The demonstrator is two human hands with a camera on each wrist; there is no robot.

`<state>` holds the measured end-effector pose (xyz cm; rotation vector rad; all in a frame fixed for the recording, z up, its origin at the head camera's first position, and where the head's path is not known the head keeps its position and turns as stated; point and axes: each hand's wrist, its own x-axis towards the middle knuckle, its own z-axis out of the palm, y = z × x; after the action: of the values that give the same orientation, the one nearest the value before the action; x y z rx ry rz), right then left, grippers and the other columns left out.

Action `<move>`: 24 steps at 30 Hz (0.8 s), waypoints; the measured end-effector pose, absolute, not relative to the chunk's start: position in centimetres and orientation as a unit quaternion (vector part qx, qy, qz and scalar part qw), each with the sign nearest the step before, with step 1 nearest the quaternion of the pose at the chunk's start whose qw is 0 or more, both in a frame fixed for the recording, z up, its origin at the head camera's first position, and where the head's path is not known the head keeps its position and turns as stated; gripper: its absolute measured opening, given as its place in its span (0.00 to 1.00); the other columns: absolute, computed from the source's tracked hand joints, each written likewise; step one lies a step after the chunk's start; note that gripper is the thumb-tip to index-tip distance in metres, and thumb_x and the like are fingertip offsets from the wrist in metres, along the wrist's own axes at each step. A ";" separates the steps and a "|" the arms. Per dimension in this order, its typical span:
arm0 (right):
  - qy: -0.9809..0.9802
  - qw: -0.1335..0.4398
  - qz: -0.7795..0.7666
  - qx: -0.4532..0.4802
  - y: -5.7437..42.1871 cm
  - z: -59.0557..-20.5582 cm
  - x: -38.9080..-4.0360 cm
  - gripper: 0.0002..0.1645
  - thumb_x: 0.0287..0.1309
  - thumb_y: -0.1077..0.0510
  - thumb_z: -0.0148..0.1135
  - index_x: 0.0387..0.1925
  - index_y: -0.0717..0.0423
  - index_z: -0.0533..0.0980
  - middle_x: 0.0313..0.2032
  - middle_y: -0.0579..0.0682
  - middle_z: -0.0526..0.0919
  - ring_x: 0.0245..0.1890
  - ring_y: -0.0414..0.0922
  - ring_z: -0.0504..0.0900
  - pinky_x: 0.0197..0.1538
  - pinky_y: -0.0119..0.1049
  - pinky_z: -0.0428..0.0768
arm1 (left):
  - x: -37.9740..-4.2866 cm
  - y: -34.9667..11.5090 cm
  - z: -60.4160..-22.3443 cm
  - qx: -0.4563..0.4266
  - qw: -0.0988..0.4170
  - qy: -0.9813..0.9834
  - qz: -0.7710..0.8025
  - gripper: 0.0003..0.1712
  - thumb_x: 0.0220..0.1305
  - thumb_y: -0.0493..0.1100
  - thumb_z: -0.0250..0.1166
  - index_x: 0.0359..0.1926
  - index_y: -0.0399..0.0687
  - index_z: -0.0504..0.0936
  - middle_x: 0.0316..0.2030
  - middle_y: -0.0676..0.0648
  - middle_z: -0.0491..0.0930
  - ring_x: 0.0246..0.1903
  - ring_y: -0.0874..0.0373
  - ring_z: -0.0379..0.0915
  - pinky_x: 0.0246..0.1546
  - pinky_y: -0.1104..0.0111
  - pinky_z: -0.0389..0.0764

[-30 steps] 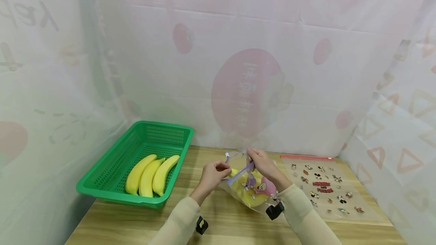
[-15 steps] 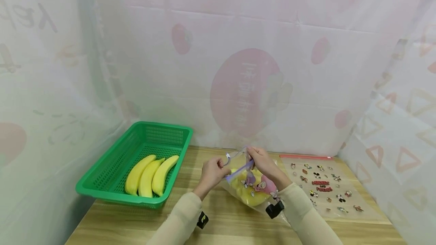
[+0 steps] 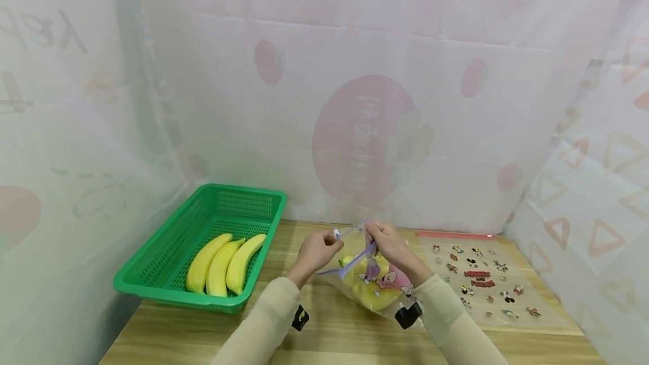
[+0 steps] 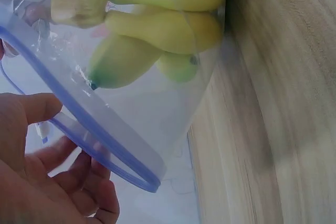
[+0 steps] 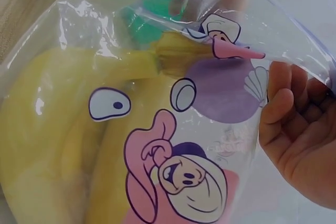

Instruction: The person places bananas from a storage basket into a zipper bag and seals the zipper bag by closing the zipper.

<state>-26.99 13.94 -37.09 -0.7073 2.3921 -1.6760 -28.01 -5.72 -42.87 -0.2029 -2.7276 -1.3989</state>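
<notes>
A clear zip bag point(image 3: 372, 280) with a purple zip edge and pink cartoon print stands on the table, its mouth partly apart. Inside it lies a bunch of yellow bananas point(image 4: 173, 30), stems toward the mouth. My left hand point(image 3: 316, 252) pinches the far rim of the mouth, close to the white zip slider point(image 3: 337, 234). In the left wrist view the thumb and fingers lie on either side of that purple rim. At the mouth's right end my right hand point(image 3: 392, 246) grips the edge with curled fingers, partly hidden behind the film in the right wrist view.
A green plastic basket point(image 3: 127, 281) on the left holds three loose bananas point(image 3: 220, 266). To the right, a flat printed zip bag point(image 3: 487, 280) with a red zip lies on the wooden table point(image 3: 334, 334). Printed curtains point(image 3: 284, 128) hang behind and at both sides.
My left hand has moved slightly up along the rim, away from the mouth's left corner, which now shows below it. The right hand keeps its hold, and the loose bananas stay put.
</notes>
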 end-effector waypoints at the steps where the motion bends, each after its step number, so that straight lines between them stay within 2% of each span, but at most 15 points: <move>1: 0.795 0.068 -0.554 -0.237 13.9 -36.8 -26.7 0.28 0.75 0.59 0.35 0.24 0.77 0.66 0.19 0.62 0.73 0.18 0.58 0.69 0.25 0.37 0.73 | -28.0 -5.8 -42.9 -0.076 0.032 -0.887 -0.455 0.09 0.63 0.48 0.62 0.31 0.49 0.81 0.28 0.52 0.77 0.26 0.58 0.70 0.25 0.65 0.72; 3: 0.797 0.068 -0.550 -0.239 13.8 -36.6 -26.4 0.27 0.75 0.59 0.36 0.23 0.76 0.66 0.19 0.61 0.74 0.18 0.57 0.69 0.25 0.38 0.74 | -28.2 -5.8 -42.9 -0.090 0.025 -0.884 -0.458 0.12 0.64 0.47 0.60 0.24 0.50 0.79 0.20 0.55 0.73 0.18 0.61 0.64 0.19 0.68 0.66; 5: 0.798 0.069 -0.549 -0.238 13.8 -36.7 -26.4 0.27 0.74 0.59 0.36 0.23 0.74 0.67 0.18 0.59 0.74 0.16 0.51 0.68 0.25 0.40 0.74 | -28.2 -5.8 -42.9 -0.094 0.024 -0.881 -0.463 0.15 0.65 0.46 0.58 0.21 0.49 0.75 0.16 0.54 0.67 0.15 0.61 0.57 0.16 0.69 0.60; 7: 0.802 0.067 -0.544 -0.236 13.8 -36.7 -26.5 0.27 0.75 0.58 0.36 0.23 0.74 0.67 0.18 0.58 0.74 0.16 0.44 0.67 0.26 0.42 0.75 | -28.3 -5.9 -43.0 -0.095 0.024 -0.881 -0.464 0.16 0.65 0.45 0.59 0.20 0.48 0.75 0.15 0.54 0.67 0.15 0.61 0.57 0.17 0.69 0.60; 10: 0.804 0.064 -0.544 -0.232 13.8 -36.7 -26.5 0.27 0.75 0.58 0.36 0.23 0.74 0.67 0.18 0.57 0.74 0.16 0.43 0.67 0.26 0.43 0.75 | -28.2 -6.3 -43.4 -0.098 0.017 -0.886 -0.452 0.11 0.64 0.44 0.60 0.25 0.47 0.80 0.21 0.54 0.74 0.21 0.60 0.65 0.22 0.68 0.68; 13: 0.805 0.060 -0.546 -0.224 13.8 -36.7 -26.4 0.27 0.75 0.58 0.36 0.22 0.73 0.67 0.18 0.57 0.74 0.16 0.44 0.67 0.26 0.41 0.74 | -28.0 -6.8 -44.0 -0.095 0.004 -0.894 -0.438 0.08 0.63 0.43 0.61 0.32 0.44 0.83 0.30 0.49 0.80 0.31 0.55 0.74 0.30 0.64 0.75; 16: 0.806 0.056 -0.548 -0.218 13.8 -36.7 -26.3 0.27 0.75 0.58 0.36 0.22 0.73 0.66 0.19 0.58 0.74 0.16 0.43 0.67 0.26 0.39 0.74 | -27.3 -7.3 -44.2 -0.072 0.012 -0.908 -0.413 0.11 0.62 0.44 0.61 0.40 0.42 0.80 0.36 0.45 0.79 0.35 0.51 0.74 0.32 0.60 0.76; 18: 0.807 0.052 -0.547 -0.216 13.7 -36.6 -26.3 0.27 0.75 0.58 0.36 0.22 0.72 0.66 0.19 0.58 0.74 0.16 0.41 0.66 0.26 0.38 0.73 | -26.7 -7.5 -44.2 -0.059 0.031 -0.919 -0.389 0.13 0.63 0.46 0.61 0.43 0.41 0.78 0.35 0.45 0.76 0.32 0.52 0.72 0.28 0.61 0.74; 21: 0.811 0.048 -0.544 -0.209 13.7 -36.4 -26.2 0.27 0.75 0.58 0.36 0.23 0.73 0.67 0.19 0.58 0.74 0.15 0.40 0.65 0.26 0.39 0.73 | -25.6 -7.7 -43.8 -0.067 0.054 -0.930 -0.358 0.11 0.64 0.47 0.58 0.38 0.43 0.78 0.25 0.49 0.72 0.21 0.56 0.66 0.18 0.66 0.68; 24: 0.813 0.045 -0.544 -0.201 13.7 -36.5 -26.4 0.27 0.75 0.58 0.35 0.23 0.72 0.68 0.19 0.58 0.74 0.15 0.41 0.64 0.25 0.40 0.73 | -24.7 -7.7 -43.3 -0.127 0.030 -0.918 -0.375 0.15 0.70 0.49 0.53 0.31 0.47 0.79 0.19 0.50 0.71 0.16 0.61 0.62 0.15 0.68 0.65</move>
<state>-26.41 13.69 -36.47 -0.6147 2.4833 -1.6620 -24.72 -7.69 -43.31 -0.3912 -2.8301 -1.1548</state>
